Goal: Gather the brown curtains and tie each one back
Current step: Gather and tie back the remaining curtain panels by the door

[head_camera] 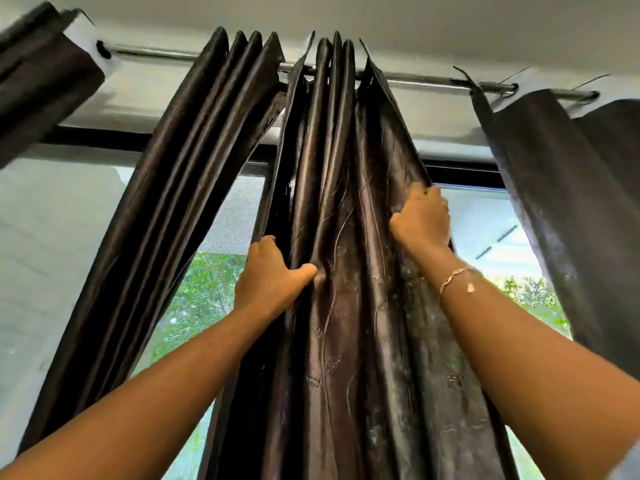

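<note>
I am looking up at the brown curtains with both arms raised. My left hand holds the left edge of the middle curtain: the thumb presses on the front of the cloth and the fingers curl round behind the fold, where I cannot see their tips. My right hand, higher up, grips the right edge of the same curtain. I see only its back, the fingers bent over the cloth and partly hidden by it. A thin bracelet sits on that wrist. The middle curtain hangs bunched in tight pleats from the metal rod near the ceiling, and its lower end runs out of the bottom of the view. Just beside it on the left hangs a second curtain, also pleated, slanting down to the lower left corner where it is cut off. Well apart to the right a third curtain hangs spread wider, its far side cut by the edge of the view. A fourth curtain shows only as a blurred corner at the upper left. Behind the cloth is the window, with green leaves seen hazily through it. How the curtains fasten to the rod is hard to make out.
</note>
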A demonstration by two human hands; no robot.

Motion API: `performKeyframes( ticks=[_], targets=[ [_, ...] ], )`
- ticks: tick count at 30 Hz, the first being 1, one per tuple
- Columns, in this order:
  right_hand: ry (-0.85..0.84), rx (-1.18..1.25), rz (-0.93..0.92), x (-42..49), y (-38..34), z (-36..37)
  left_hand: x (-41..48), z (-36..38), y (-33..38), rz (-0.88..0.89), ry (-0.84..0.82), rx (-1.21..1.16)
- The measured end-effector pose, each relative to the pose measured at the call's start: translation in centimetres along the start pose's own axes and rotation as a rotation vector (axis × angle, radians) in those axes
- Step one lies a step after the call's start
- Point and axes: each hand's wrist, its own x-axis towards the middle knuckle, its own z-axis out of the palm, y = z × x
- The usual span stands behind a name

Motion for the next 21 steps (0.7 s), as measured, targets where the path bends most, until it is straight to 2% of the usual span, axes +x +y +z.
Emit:
performKeyframes(
  ticks=[5,8,10,12,14,17,21],
  targets=[
    [-0.079,-0.066,0.269,2.2,3.6,-1.0,-0.6,0.5,0.7,-0.012,-0.006,-0.081],
    [-0.241,0.241,0.372,3.3,4.9,-1.4,-1.1,0.4,1.4,-0.025,-0.015,-0.151],
    [-0.235,0.311,0.405,3.4,4.9,-1.9,-1.1,0.2,1.5,-0.023,-0.015,-0.180],
    [-0.179,0.234,0.346,3.0,3.9,-2.0,-1.0,0.0,1.3,-0.018,-0.015,-0.195],
    [-0.162,0.206,0.198,2.3,1.9,-1.8,-0.9,-0.3,1.0,-0.012,-0.013,-0.200],
    [-0.259,0.236,-0.014,1.1,-2.0,-0.5,-0.6,-1.0,0.8,-0.005,-0.021,-0.208],
    [-0.362,0.189,-0.124,-0.5,-7.4,1.8,-0.2,-2.6,0.2,0.028,-0.017,-0.238]
  ],
)
